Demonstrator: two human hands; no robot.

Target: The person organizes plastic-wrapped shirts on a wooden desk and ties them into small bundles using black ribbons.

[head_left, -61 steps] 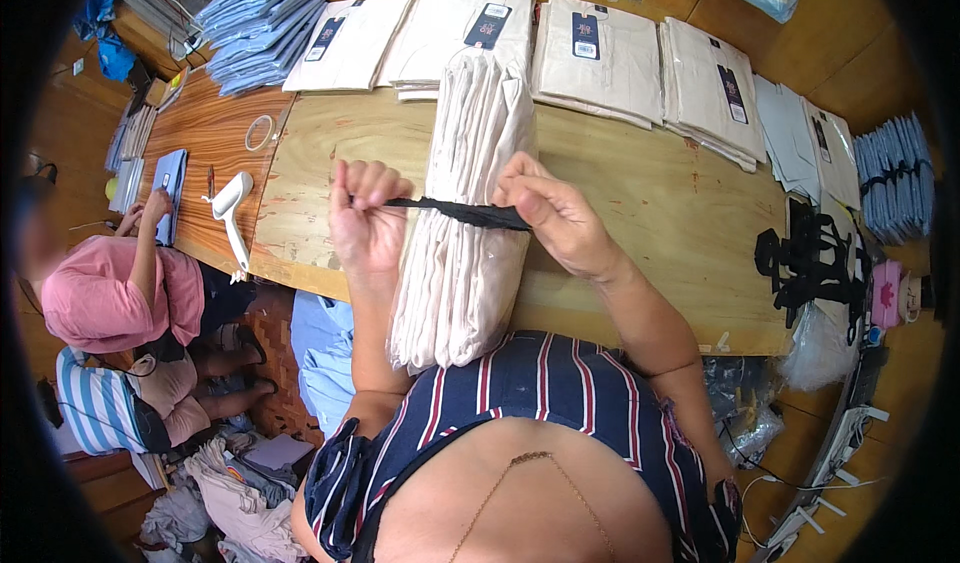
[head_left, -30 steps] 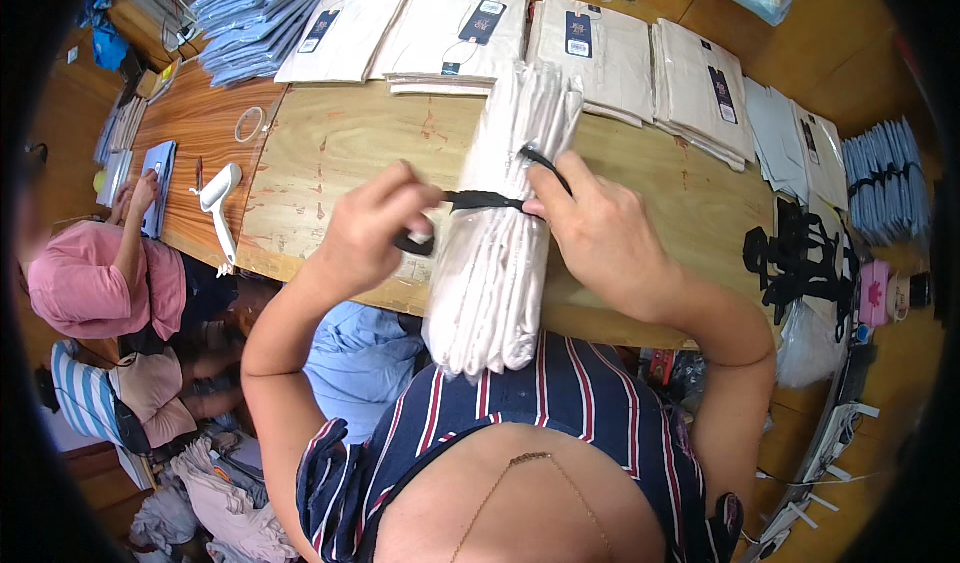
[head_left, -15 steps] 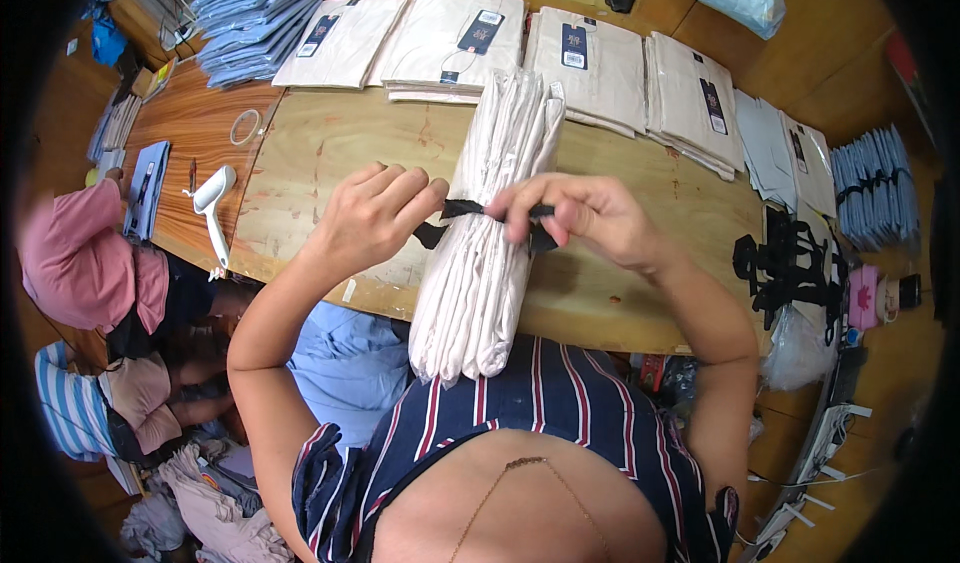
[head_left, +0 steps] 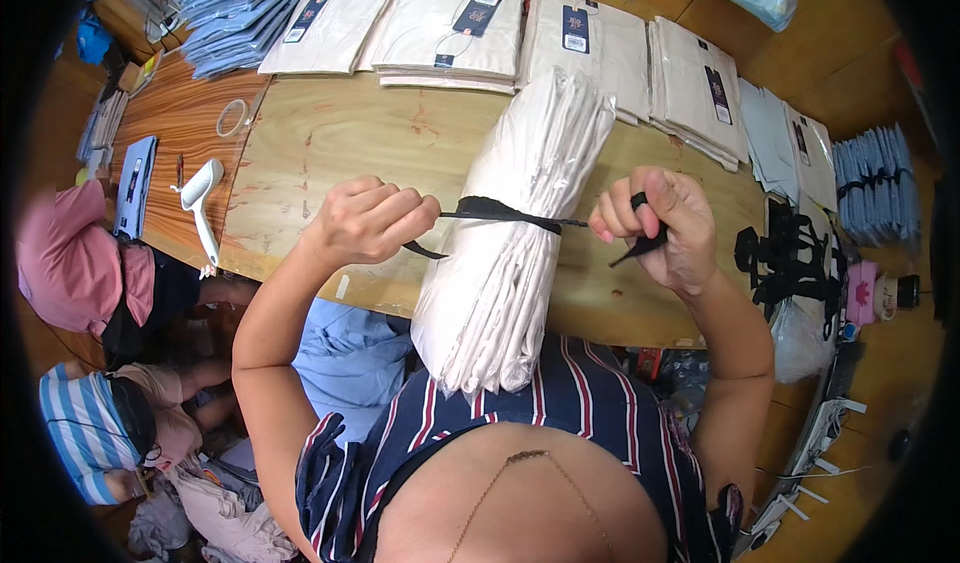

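Note:
A bundle of bagged white garments stands on edge at the table's near side, its close end against my striped top. Round its middle runs a black cloth strip, crossed over itself near the right side and squeezing the bundle. My left hand is closed on one end of the strip, left of the bundle, with a short tail hanging below the fingers. On the right, my right hand is closed on the other end, which wraps a finger and trails down. The strip is taut between both hands.
Stacks of folded white garments with dark tags line the table's back, beside blue bagged garments. More black strips hang at the right. A white handled tool and tape roll lie left. Two people are at the left.
My hands have moved apart, the right one farther to the right, pulling the strip tight. The bundle's far end has swung right and its top has fanned out.

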